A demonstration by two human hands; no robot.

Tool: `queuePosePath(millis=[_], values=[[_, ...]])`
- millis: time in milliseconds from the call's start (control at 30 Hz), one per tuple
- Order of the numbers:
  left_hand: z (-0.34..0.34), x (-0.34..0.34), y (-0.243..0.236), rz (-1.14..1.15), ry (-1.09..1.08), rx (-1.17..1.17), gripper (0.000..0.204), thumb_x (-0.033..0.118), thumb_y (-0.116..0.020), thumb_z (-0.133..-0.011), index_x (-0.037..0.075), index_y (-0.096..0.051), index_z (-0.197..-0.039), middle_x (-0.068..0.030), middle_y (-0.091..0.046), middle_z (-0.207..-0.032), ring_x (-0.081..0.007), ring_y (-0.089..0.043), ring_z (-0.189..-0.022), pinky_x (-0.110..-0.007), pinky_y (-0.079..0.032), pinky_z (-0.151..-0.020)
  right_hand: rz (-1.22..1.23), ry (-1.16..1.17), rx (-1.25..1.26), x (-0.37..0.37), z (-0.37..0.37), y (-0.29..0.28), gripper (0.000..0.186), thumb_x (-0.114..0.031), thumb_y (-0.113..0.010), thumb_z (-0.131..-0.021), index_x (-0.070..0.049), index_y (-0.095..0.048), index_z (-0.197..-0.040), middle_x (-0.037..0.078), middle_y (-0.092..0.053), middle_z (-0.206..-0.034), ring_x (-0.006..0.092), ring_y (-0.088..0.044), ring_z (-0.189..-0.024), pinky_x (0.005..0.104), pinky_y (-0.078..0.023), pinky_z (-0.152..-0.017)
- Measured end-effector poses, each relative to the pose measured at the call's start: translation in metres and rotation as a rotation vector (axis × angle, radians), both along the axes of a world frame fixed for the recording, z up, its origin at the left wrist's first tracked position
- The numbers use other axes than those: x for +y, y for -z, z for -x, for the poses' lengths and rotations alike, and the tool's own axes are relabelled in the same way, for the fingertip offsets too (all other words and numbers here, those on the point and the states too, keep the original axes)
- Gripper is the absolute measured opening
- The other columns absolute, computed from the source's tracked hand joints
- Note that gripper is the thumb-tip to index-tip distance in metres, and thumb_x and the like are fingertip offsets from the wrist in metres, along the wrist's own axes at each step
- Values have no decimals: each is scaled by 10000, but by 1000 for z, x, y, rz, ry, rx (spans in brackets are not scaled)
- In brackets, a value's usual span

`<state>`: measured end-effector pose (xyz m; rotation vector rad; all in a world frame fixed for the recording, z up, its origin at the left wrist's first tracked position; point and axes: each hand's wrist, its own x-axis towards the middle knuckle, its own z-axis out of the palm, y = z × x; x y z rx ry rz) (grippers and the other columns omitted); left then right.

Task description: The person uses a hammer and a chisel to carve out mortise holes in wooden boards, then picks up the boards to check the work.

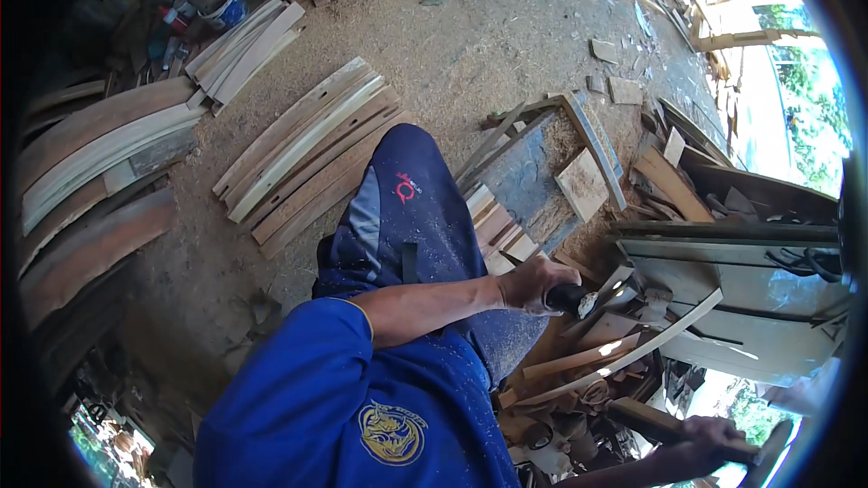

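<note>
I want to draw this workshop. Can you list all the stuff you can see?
curved planks: about eight, pale to brown, fanned on the sawdust floor, centre.
longer curved planks: several, brown and pale, far left.
small flat board: one, tan, on the grey bench.
grey bench: one, right of the knee.
thin curved strip: one, pale, lower right.
dark-handled tool: one, in the left hand.
wooden-handled tool: one, brown, in the right hand.
left hand: fingers wrapped on the dark handle.
right hand: gripping the wooden handle, bottom right.

Rough, matt curved wooden slats (pixel 307 149) on sawdust-strewn dirt floor (pixel 506 27); glossy black tool handle (pixel 568 296); soft blue cloth shorts (pixel 407 217).
</note>
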<state>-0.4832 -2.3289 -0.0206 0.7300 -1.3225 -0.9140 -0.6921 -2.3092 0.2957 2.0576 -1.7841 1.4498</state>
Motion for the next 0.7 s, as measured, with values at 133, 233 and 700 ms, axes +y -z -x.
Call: queuePosePath(millis=[133, 233, 700], values=[[5, -3, 2, 26, -3, 26, 321, 130, -814, -716, 84, -608, -957, -94, -653, -841, -303, -693, -783, -391, -530, -674, -178, -70, 40, 5, -3, 60, 162, -195, -582, -890, -44, -523, -887, 95, -571, -768, 200, -576, -676, 352, -516, -672], [2, 19, 3, -70, 85, 66, 301, 120, -806, -721, 86, -612, -949, -95, -661, -848, -291, -695, -779, -377, -529, -661, -977, 62, 418, 28, -53, 148, 261, -89, -631, -835, -22, -542, -1071, 125, -638, -940, 248, -630, -795, 400, -511, -763], [-15, -6, 6, -21, 51, 49, 301, 135, -810, -720, 77, -614, -941, -100, -658, -863, -311, -686, -790, -397, -528, -685, -560, -165, 628, 14, -47, 154, 331, -84, -715, -777, -48, -541, -1056, 116, -635, -691, 343, -662, -608, 477, -505, -590]])
